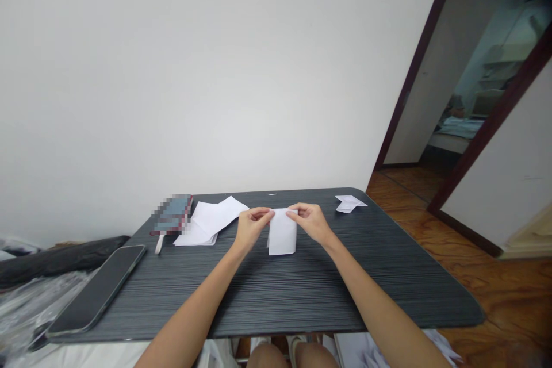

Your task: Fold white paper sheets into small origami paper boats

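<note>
A folded sheet of white paper (282,234) is held up over the middle of the dark table. My left hand (252,226) pinches its upper left corner between thumb and fingers. At the upper right corner, my right hand (311,221) has the same kind of pinch. The paper hangs as a small upright rectangle, and a back layer shows slightly along its left edge. Behind my left hand lie several loose white sheets (207,221). A folded white paper piece (349,203) rests near the far right corner, apart from both hands.
A phone (97,290) lies along the left edge of the dark striped table (276,305). Near the loose sheets is a blurred-out pouch-like item (173,214) with a white strap. A white wall (259,69) stands behind; a doorway opens at right. Plastic wrapping lies left.
</note>
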A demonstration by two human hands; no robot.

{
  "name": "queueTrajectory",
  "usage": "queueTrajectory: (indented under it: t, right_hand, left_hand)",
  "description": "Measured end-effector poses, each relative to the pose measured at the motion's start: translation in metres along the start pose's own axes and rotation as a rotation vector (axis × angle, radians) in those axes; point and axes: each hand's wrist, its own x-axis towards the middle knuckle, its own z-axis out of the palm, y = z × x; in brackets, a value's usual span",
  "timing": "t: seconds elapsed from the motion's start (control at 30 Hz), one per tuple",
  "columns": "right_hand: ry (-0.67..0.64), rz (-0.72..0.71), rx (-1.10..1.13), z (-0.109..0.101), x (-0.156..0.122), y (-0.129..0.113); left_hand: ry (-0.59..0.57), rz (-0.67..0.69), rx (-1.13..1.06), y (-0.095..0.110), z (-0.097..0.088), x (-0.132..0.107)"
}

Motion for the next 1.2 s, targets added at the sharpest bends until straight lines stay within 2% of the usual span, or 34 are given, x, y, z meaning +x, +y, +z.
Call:
queueTrajectory:
  t: [0.33, 0.6, 0.77, 1.07, 1.2]
  right_hand:
    - [0.0, 0.005, 0.008, 0.001, -0.001, -0.003]
    - [0.087, 0.167, 0.123, -0.005, 0.002, 0.003]
    - [0.024, 0.258, 0.217, -0.005, 0.001, 0.003]
    - [0.099, 0.198, 0.161, -0.004, -0.001, 0.0]
    - [0.094, 0.099, 0.1, -0.006, 0.0, -0.002]
  left_hand:
    - [-0.046, 0.041, 0.035, 0.0, -0.003, 0.0]
    - [-0.055, 0.057, 0.06, 0.002, -0.008, 0.003]
    - [-0.042, 0.071, 0.066, 0.001, -0.011, 0.005]
    - [-0.113, 0.092, 0.093, 0.005, -0.01, 0.003]
    - [-0.11, 0.105, 0.114, 0.006, -0.009, 0.002]
